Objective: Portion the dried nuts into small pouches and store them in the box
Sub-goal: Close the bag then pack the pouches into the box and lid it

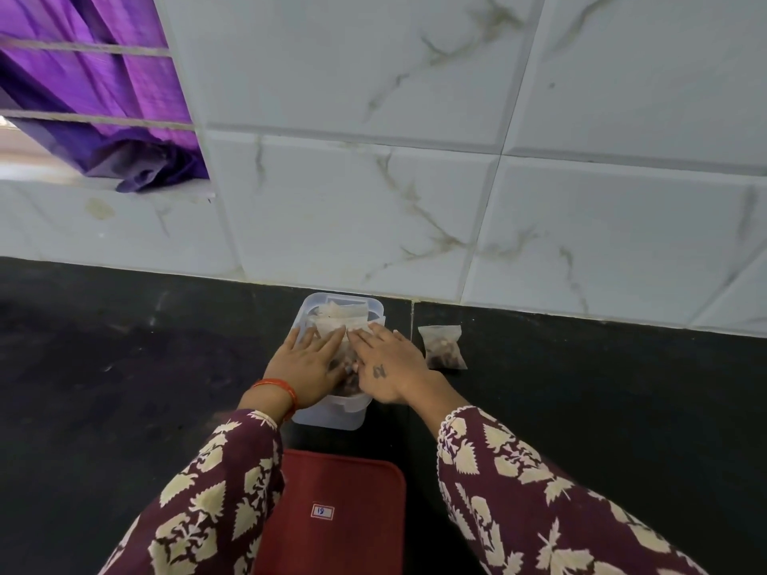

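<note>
Both hands (309, 365) (388, 363) press pouches (346, 317) into the box (332, 412), lengthwise toward the wall (373, 201).

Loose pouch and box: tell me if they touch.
Apart. The head view shows a strip of dark counter between the pouch and the box.

Looks like a home kitchen. Black stone counter (124, 367) runs under both hands, w/ a white marble-look tile wall (415, 159) right behind it, just past the fingertips. Up and left of the hands, a window opening w/ 2 bars and a purple curtain (103, 97) bunched on the sill. Household bits: clear plastic box (332, 415) under the hands, red lid (344, 512) nearer the body, between the sleeves, 1 pouch (443, 347) just right of the right hand (390, 363).
</note>
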### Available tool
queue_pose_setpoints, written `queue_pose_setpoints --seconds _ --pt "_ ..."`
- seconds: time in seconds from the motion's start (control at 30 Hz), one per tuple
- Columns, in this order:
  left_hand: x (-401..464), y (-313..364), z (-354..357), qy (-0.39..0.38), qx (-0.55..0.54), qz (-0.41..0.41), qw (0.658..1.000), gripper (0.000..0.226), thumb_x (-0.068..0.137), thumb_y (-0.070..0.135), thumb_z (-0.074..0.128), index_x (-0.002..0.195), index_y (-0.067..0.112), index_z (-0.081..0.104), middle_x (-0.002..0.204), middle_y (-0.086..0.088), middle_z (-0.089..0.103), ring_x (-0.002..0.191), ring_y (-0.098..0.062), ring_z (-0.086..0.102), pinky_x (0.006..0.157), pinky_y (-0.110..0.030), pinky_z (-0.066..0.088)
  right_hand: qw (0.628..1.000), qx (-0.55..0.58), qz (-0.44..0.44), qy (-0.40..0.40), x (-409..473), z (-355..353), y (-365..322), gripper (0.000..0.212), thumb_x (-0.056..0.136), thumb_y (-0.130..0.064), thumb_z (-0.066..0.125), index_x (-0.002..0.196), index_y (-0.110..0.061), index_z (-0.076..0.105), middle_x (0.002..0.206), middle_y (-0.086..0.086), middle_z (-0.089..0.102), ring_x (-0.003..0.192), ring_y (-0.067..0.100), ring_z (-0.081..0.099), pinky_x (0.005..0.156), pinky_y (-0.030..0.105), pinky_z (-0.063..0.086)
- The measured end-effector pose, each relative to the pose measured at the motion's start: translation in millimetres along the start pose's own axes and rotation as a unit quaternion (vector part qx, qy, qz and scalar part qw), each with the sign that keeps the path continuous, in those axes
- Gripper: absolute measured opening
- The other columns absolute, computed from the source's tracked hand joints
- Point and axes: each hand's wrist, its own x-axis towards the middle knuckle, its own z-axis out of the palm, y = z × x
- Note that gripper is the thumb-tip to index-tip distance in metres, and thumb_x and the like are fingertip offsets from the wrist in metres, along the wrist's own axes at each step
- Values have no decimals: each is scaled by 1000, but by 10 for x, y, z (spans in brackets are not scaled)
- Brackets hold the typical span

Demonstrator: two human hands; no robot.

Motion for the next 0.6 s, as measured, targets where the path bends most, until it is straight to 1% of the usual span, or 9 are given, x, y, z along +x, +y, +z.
queue_pose_setpoints --seconds 0.07,0.13,0.23,0.3,0.37,0.43,0.47,0.53,0.6 --pt "-8 6 -4 9 -6 -2 1000 106 55 66 -19 151 23 -7 160 0 4 147 -24 -2 116 -37 -10 997 74 -4 12 3 13 19 62 98 -26 36 152 -15 8 160 -2 8 147 15 -3 119 36 7" --pt "-33 4 9 34 -25 -4 999 104 57 66 -15 151 26 -2 160 0 8 147 -24 2 117 -36 -8 985 168 -11 30 -25 14 48 60 98 -23 42 151 -15 17 160 0 10 147 13 -2 118 32 7" --pt "-91 4 -4 90 -59 6 994 94 64 63 -4 151 30 11 158 0 17 146 -26 11 117 -41 -1 957 278 -15 83 -135 -56 141 50 95 -17 51 144 -19 40 158 0 19 145 16 12 115 25 10" --pt "-98 68 -35 147 -105 26 983 85 72 59 7 149 25 25 155 -3 28 143 -30 21 118 -46 8 941 318 -5 114 -227 -134 271 43 93 -16 56 136 -22 51 155 0 26 143 17 23 114 27 18" --pt "-75 253 -109 221 -205 51 952 67 86 51 30 143 18 39 149 -7 38 139 -29 32 117 -39 19 929 343 21 137 -303 -194 449 40 92 -18 58 131 -25 55 153 -2 32 141 16 27 116 32 22" --pt "-5 548 -206 269 -309 65 910 51 92 30 54 139 14 44 146 -6 42 136 -20 36 112 -23 21 915 361 58 172 -341 -224 651 40 90 -18 60 130 -27 57 147 -3 41 138 15 32 116 35 25" --pt "46 716 -248 284 -346 78 891 49 91 21 59 138 12 46 144 -6 43 134 -16 36 109 -15 19 902 379 82 192 -348 -219 752 41 89 -15 61 129 -26 57 144 -2 46 136 14 36 114 32 27" --pt "198 1034 -246 271 -412 83 866 49 90 10 60 137 11 46 142 -6 45 133 -15 38 106 -8 19 873 413 143 216 -342 -167 936 44 89 -11 61 131 -22 55 139 -1 51 131 14 43 110 26 31" --pt "392 1264 -152 217 -488 34 845 53 89 6 58 139 12 43 142 -7 44 133 -18 38 107 -15 24 858 415 209 220 -313 -52 1088 50 89 -10 61 137 -20 49 140 3 50 130 18 44 109 30 34"
